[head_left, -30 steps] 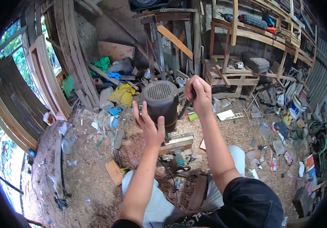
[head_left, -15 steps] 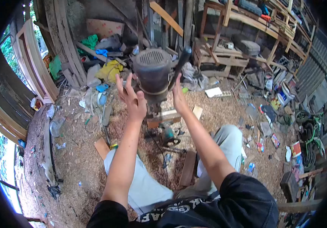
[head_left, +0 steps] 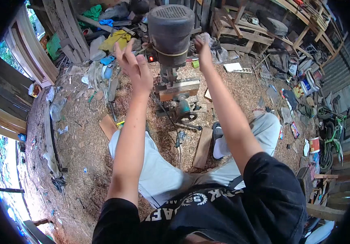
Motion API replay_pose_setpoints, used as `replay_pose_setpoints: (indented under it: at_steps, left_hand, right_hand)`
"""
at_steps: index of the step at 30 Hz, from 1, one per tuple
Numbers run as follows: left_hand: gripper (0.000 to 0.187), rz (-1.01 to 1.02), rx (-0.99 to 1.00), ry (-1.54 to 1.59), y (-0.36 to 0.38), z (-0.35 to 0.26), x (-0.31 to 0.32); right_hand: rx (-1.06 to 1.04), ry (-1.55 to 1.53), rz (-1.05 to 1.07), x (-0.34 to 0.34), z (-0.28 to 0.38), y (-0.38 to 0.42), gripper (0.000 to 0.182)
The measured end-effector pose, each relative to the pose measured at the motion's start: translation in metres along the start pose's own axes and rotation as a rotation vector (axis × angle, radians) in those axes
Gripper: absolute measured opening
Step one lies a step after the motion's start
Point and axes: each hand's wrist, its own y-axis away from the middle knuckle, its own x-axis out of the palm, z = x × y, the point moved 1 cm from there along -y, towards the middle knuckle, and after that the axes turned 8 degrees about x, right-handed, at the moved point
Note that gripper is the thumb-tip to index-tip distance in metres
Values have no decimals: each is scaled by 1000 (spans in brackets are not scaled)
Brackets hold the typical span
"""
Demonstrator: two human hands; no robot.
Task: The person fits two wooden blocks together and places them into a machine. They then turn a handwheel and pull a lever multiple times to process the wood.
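Note:
A machine with a dark, vented motor housing point(head_left: 171, 36), like a drill press, stands upright in front of me. My left hand point(head_left: 136, 71) is raised at its left, fingers apart and holding nothing, near a glowing red switch point(head_left: 151, 58). On the machine's right, my right hand point(head_left: 204, 51) is blurred with its fingers curled in; whatever may be inside them is hidden. Below the motor a piece of wood point(head_left: 179, 90) lies across the machine's table. A handwheel point(head_left: 186, 117) sits under it.
Wood shavings point(head_left: 81, 154) cover the floor. A loose board point(head_left: 202, 147) lies by my foot, and another board point(head_left: 108, 127) lies left of my knee. Cloths, plastic and scraps crowd the back. A green bicycle point(head_left: 333, 138) stands at the right, a wooden bench point(head_left: 244, 34) at the back right.
The view has tilted down, so the machine shows higher. My right hand has gone from flat fingers beside the black lever to curled ones. The lever no longer shows. My left hand stays open.

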Motion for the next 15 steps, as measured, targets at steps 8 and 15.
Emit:
replay_pose_setpoints:
  at_steps: [8,15]
  left_hand:
    - [58,55,63,-112,-4,-2,-7]
    - [57,39,-38,-140,2,11,5]
  right_hand:
    - [102,744,-648,-148,-222,172,37]
    - [427,1306,141,-181,-338,239,66]
